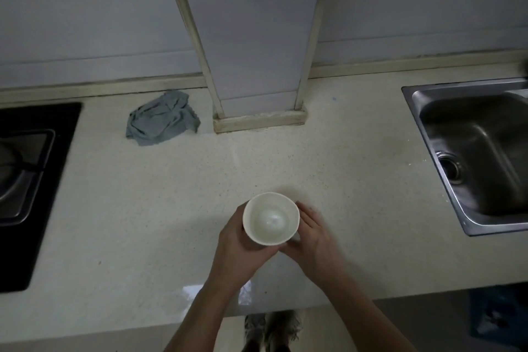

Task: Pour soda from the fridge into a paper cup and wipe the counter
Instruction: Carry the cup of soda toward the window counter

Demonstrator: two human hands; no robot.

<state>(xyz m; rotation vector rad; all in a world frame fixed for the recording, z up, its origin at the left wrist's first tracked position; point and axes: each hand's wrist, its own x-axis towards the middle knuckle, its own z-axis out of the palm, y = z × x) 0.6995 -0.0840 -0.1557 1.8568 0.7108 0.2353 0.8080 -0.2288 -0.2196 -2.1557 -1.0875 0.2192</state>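
We see the pale speckled counter (143,223) with a steel sink (471,151) at right and a black hob (34,180) at left, both cut off by the frame's edges. A crumpled grey cloth (163,118) lies near the wall, well apart from the cup (271,218) — white paper, empty, its rim slightly dented, held upright over the counter's front part. Our left hand (243,248) wraps its side; our right hand (311,237) cups the other side, fingertips hidden — whether the base touches the counter we cannot tell.
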